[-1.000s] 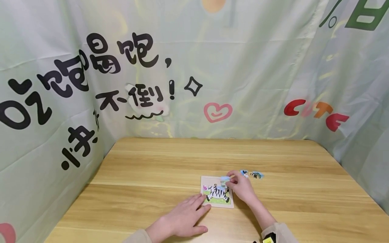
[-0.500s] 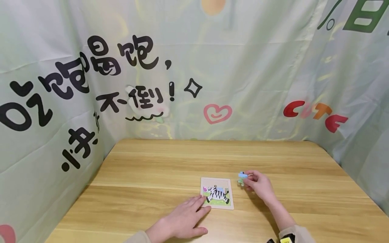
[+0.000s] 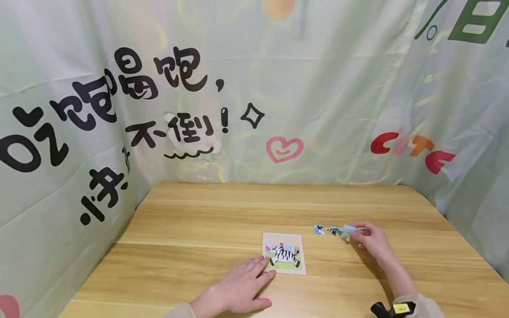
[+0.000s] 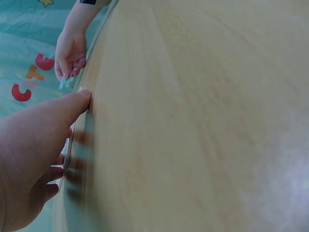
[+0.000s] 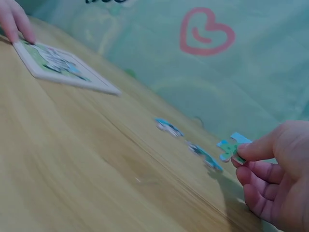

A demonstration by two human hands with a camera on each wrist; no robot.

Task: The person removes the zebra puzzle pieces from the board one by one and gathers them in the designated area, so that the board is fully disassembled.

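Above wooden table: blue-green puzzle piece, knobbed edge.

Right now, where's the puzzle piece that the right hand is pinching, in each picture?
Head: the held piece is right of centre, in the lower half.
Left wrist: the held piece is small, towards the upper left.
Right wrist: the held piece is right of centre, below the middle.
Shared landmark: the right hand.

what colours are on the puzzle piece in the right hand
The puzzle piece is light blue and green, seen best in the right wrist view.
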